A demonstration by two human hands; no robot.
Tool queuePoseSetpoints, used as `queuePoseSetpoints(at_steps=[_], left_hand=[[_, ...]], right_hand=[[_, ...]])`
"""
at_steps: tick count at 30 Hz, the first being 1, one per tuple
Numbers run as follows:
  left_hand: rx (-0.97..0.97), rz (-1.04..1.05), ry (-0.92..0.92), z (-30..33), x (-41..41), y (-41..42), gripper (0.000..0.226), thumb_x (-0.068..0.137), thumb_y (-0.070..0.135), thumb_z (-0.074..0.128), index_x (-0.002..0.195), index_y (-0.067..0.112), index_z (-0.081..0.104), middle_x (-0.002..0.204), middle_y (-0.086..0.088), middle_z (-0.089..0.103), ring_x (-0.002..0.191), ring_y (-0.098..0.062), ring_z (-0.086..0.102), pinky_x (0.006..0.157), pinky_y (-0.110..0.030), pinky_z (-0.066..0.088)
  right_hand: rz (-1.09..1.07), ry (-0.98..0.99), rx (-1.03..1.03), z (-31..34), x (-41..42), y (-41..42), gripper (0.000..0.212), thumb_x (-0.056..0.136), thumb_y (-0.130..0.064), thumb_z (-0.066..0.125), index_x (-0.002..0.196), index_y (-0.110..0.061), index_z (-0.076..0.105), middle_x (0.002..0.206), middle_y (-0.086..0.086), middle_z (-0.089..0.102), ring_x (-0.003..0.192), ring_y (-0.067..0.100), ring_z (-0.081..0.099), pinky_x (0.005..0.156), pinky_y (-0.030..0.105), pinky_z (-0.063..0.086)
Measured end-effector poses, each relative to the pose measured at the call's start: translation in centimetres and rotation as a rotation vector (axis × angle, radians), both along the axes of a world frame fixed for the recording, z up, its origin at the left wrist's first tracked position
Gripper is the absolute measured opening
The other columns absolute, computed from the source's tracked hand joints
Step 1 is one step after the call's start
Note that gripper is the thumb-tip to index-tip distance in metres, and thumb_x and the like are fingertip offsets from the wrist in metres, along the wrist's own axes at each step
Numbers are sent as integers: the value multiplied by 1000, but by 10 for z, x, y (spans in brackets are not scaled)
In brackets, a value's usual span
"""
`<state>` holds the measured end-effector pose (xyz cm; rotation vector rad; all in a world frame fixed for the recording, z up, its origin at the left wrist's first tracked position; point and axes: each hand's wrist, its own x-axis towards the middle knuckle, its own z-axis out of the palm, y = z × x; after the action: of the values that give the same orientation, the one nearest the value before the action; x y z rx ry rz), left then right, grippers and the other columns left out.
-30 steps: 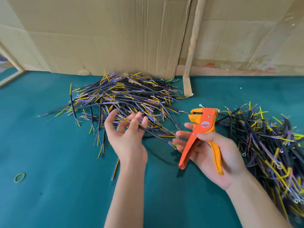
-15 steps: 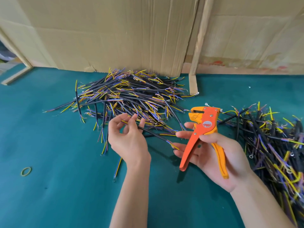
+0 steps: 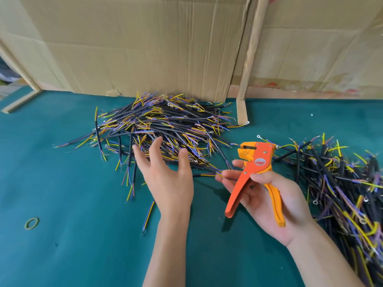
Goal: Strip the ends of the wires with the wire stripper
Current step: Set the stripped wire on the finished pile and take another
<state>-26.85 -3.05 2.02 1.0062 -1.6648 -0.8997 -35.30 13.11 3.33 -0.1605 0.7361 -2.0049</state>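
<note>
A big pile of short black wires (image 3: 165, 125) with yellow and purple ends lies on the green table, at the back centre. My left hand (image 3: 165, 175) hovers at the pile's near edge with fingers spread and nothing in it. My right hand (image 3: 267, 195) grips the orange wire stripper (image 3: 255, 175) by its handles, jaws up and pointing left. One black wire (image 3: 204, 175) lies on the table between my hands, its coloured end at my right fingertips. A second pile of wires (image 3: 342, 187) lies at the right.
Cardboard sheets (image 3: 145, 44) and a wooden slat (image 3: 246, 65) stand along the back of the green table (image 3: 83, 245). A yellow-green rubber band (image 3: 31, 223) lies at the left. A loose yellow and blue wire piece (image 3: 148, 216) lies beside my left forearm.
My left hand has let go of the wire that it pinched and opened wide over the pile's edge. The wire now lies on the table. My right hand still holds the stripper.
</note>
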Motion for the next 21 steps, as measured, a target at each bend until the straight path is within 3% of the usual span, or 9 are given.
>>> queuePoseSetpoints(at_steps=[3, 5, 8, 10, 13, 17, 19, 21], left_hand=[[-140, -9, -52, 3, 2, 3, 45, 89, 20, 72, 133, 21, 62, 167, -13, 15, 155, -29, 8, 124, -35, 15], [-251, -109, -82, 4, 2, 4, 36, 87, 16, 65, 122, 22, 71, 161, -9, 34, 153, -34, 15, 124, -39, 16], [-255, -417, -186, 3, -3, 10, 27, 88, 16, 58, 103, 24, 79, 132, 5, 65, 147, -30, 32, 121, -51, 22], [-233, -530, -284, 3, -4, 14, 27, 91, 22, 56, 104, 30, 78, 116, 15, 70, 140, -19, 43, 124, -53, 11], [-247, -549, -325, 3, -4, 14, 20, 93, 23, 61, 103, 31, 76, 103, 15, 71, 112, -11, 61, 124, -50, 5], [-316, -513, -311, 6, -7, 20, 15, 91, 20, 66, 97, 27, 78, 89, 12, 70, 91, -15, 63, 119, -48, 23], [-361, -528, -294, 8, -7, 24, 14, 88, 22, 66, 93, 25, 79, 83, 10, 69, 84, -17, 63, 107, -48, 39], [-354, -569, -243, 8, -7, 22, 14, 86, 20, 66, 91, 22, 79, 78, 10, 67, 76, -14, 61, 88, -37, 49]], right_hand=[[-48, -9, 5, 0, 0, -1, 64, 74, -1, 64, 136, 11, 50, 121, 43, 61, 119, 55, 60, 93, 44, 58], [-76, -14, 19, 1, 0, -1, 62, 74, 0, 63, 134, 10, 51, 120, 42, 62, 117, 54, 62, 94, 44, 57], [-134, -11, 20, 0, 0, -1, 57, 76, -4, 61, 131, 10, 54, 120, 40, 63, 116, 50, 65, 93, 43, 58], [-188, -6, 20, 1, -2, 0, 54, 78, -5, 57, 130, 9, 54, 120, 39, 64, 117, 47, 65, 93, 43, 58], [-252, -17, 2, 4, -5, 3, 51, 78, -5, 55, 127, 5, 55, 119, 37, 66, 116, 50, 65, 93, 44, 58], [-255, 53, 36, 4, -7, 5, 51, 78, -8, 53, 129, -4, 54, 124, 32, 66, 109, 46, 69, 85, 46, 61], [-244, 94, 56, 4, -7, 5, 53, 77, -8, 53, 130, -5, 53, 127, 28, 66, 105, 43, 70, 79, 43, 62], [-237, 119, 87, 4, -8, 6, 55, 75, -8, 52, 129, -6, 53, 128, 25, 67, 101, 41, 71, 77, 41, 62]])
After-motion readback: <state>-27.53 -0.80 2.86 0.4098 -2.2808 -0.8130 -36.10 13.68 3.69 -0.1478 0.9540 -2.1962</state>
